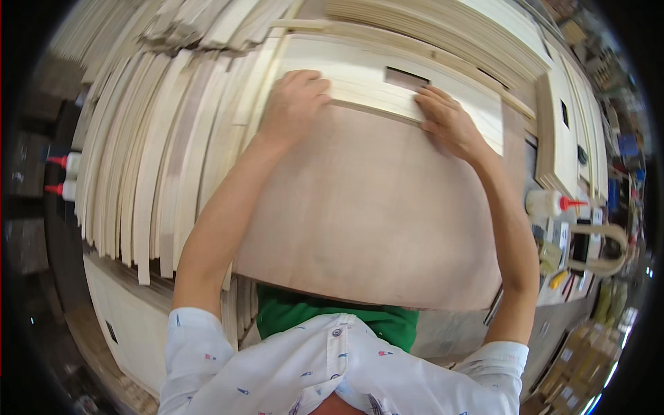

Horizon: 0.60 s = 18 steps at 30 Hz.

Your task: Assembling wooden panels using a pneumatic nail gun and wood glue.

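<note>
A large brownish plywood sheet [373,207] lies flat in front of me. Its far edge overlaps a pale wooden frame panel [360,72] that has a small rectangular slot [406,78]. My left hand [294,104] rests palm down at the sheet's far edge, fingers curled over onto the pale panel. On the right side of that same far edge lies my right hand [449,121], fingers pressed on the sheet where it meets the panel. Both forearms reach up from the lower edge across the sheet.
Many pale wooden strips [145,180] lie side by side on the left. Stacked panels [567,131] stand at the right. A glue bottle with a red tip [553,203] sits at the right, and two more [66,173] at the far left. Cardboard boxes [577,373] are at the lower right.
</note>
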Available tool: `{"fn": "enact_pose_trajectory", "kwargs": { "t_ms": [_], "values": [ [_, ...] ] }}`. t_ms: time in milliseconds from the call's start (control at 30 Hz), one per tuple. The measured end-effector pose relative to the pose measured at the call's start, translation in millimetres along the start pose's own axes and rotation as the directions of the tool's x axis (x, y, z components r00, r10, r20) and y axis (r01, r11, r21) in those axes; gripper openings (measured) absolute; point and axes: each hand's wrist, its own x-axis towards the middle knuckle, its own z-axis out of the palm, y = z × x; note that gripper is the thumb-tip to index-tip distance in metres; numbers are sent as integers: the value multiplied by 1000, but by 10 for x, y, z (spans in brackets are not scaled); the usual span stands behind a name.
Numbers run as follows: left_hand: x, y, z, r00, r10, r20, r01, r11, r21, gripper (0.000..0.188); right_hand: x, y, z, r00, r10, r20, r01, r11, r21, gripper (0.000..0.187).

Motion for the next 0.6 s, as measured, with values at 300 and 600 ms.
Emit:
{"fn": "enact_pose_trajectory", "kwargs": {
  "t_ms": [300,600],
  "values": [
    [48,31,-18,999,-43,-15,44,998,34,25,-408,149,100,918,187,-349,-252,956,-152,59],
    [1838,-424,-296,931,-306,-199,311,950,-4,62,-202,1272,-1465,401,576,-712,-442,803,400,35]
  ]
}}
